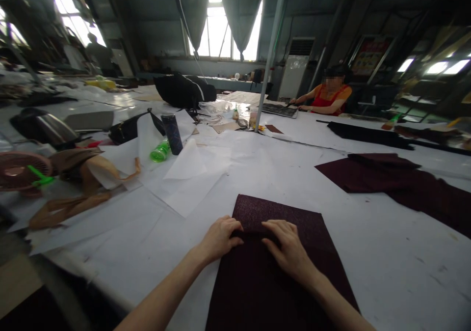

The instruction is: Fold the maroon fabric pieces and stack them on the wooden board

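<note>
A dark maroon piece of fabric [283,287] lies flat on the white-covered table in front of me. Its far part shows a lighter, speckled surface, and a raised fold or edge runs across it between my hands. My left hand [222,237] is at the left side of this fold, fingers above and thumb below, closed on the cloth. On the right, my right hand [287,247] takes the same fold with curled fingers and thumb. The cloth's near end runs out of view below.
More maroon fabric [405,183] lies to the right, with black cloth [368,134] beyond. White paper sheets [195,179], a green bottle [160,151], a dark cylinder [171,133] and a small fan [24,171] are leftward. A pole [270,56] rises mid-table; a co-worker [329,97] sits across.
</note>
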The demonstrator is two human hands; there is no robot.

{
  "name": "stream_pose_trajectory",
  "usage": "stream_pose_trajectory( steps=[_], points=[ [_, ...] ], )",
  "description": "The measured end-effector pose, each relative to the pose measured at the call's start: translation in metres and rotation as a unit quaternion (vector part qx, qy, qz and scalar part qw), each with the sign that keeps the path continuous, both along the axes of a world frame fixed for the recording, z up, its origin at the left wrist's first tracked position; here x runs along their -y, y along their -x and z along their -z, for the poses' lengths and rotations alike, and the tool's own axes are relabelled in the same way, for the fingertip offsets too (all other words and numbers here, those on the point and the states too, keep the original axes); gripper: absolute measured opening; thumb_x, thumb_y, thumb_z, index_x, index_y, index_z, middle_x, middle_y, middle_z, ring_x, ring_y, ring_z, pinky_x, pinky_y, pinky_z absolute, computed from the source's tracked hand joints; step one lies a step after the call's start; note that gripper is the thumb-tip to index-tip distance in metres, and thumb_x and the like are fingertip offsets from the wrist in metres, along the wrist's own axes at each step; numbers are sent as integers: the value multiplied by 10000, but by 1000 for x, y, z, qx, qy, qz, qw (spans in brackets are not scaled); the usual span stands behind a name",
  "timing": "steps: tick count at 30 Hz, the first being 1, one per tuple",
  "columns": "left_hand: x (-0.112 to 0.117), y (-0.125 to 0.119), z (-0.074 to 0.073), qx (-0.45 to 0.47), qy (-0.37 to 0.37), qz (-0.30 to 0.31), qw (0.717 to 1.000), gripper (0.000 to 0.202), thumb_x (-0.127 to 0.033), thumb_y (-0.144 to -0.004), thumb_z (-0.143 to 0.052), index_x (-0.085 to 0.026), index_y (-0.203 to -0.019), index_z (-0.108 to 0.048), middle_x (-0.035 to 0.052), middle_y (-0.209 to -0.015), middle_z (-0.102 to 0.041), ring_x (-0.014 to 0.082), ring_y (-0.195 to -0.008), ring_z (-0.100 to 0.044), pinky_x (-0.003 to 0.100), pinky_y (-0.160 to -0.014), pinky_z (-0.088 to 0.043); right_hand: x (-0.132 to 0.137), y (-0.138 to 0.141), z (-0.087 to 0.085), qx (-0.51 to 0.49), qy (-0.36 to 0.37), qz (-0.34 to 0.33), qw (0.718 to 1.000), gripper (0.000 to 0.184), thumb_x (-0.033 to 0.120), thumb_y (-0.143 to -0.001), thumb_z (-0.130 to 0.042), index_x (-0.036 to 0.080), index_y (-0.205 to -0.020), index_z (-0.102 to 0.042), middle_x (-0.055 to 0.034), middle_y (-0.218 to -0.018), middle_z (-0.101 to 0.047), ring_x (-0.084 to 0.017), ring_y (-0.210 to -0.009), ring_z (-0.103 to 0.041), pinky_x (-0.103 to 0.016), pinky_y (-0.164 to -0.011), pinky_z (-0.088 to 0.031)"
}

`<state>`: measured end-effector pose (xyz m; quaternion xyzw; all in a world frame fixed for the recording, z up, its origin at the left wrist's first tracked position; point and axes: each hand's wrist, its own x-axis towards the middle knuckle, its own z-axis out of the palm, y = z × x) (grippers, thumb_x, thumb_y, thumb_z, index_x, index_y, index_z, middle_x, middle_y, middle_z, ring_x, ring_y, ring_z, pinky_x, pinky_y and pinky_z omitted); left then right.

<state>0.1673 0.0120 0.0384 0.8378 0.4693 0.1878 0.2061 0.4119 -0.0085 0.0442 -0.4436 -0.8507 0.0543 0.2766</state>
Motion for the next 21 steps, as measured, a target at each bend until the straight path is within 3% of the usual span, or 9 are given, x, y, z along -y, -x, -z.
stream_pose_trajectory(
  steps=[2, 4, 10, 21],
  points=[
    [2, 0, 1, 7, -8, -13, 1000, 213, -246, -734, -726, -227, -922, -627, -19, -916, -659, 180, -907, -570, 299, -825, -442, -8, 29, 8, -20, 13, -23, 999, 254, 217, -886, -545, 252, -1138, -561, -53, -1040, -637, -207, -972, -570, -375, -863, -357],
    [4, 2, 2, 11, -23, -30, 999, 245, -251, -732, -731, -232, -950, -623, -16, -930, -647, 180, -918, -573, 302, -836, -450, -13, 42, 17, -27, 8, -26, 999, 189, 190, -883, -548, 247, -1058, -595, -29, -952, -637, -186, -902, -567, -363, -843, -351],
    [5, 10, 5, -5, -101, -49, 994, 123, -189, -835, -611, -225, -948, -646, 10, -952, -634, 172, -926, -580, 307, -865, -458, -13, 37, 26, -54, -21, -28, 998, 169, 177, -925, -499, 239, -981, -646, -25, -895, -605, -174, -864, -527, -369, -841, -315],
    [12, 17, 17, -47, -195, 31, 979, 223, -156, -942, -425, -186, -1052, -616, 41, -978, -621, 145, -900, -578, 272, -833, -506, -11, 35, 30, -12, -57, -63, 996, 259, 140, -935, -455, 232, -1081, -648, -46, -903, -601, -185, -867, -501, -392, -851, -307]
  ],
)
